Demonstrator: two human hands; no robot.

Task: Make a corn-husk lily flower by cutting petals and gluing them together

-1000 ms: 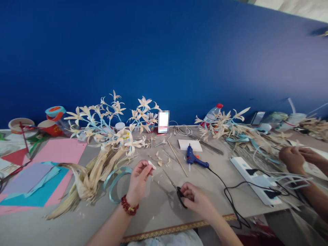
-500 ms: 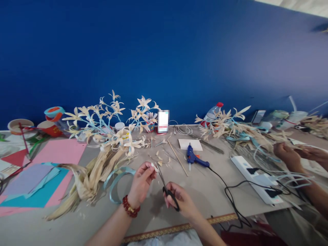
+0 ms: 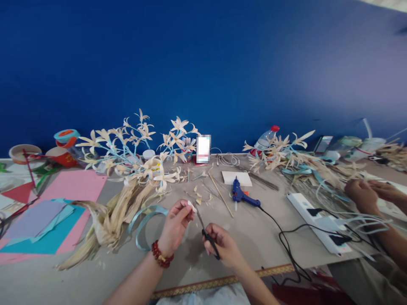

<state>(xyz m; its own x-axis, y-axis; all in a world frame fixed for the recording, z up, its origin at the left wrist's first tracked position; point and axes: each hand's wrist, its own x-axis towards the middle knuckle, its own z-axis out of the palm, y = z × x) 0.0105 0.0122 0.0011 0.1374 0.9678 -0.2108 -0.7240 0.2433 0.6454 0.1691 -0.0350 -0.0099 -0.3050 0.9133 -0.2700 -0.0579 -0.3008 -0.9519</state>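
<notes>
My left hand (image 3: 178, 221), with a red bead bracelet (image 3: 161, 254) at the wrist, pinches a small pale piece (image 3: 192, 206), probably husk, between thumb and fingers. Black-handled scissors (image 3: 210, 241) are in my right hand (image 3: 221, 243), their blades pointing up and away beside that piece. Whether the blades touch it I cannot tell. Small cream scraps (image 3: 199, 198) lie on the table just beyond my hands. A light blue ribbon (image 3: 140, 228) curls left of my left hand, with dried corn husks (image 3: 112, 224) farther left.
Pale husk flowers (image 3: 127, 148) on blue stems stand at the back left. A blue glue gun (image 3: 243, 195) lies right of a thin stick (image 3: 221, 192); its cord runs to a white power strip (image 3: 318, 224). Another person's hands (image 3: 365, 195) work at the far right.
The scissor blades look more closed than before, and the handle loops sit closer together. My left hand keeps its pinch in nearly the same place. The view has shifted slightly.
</notes>
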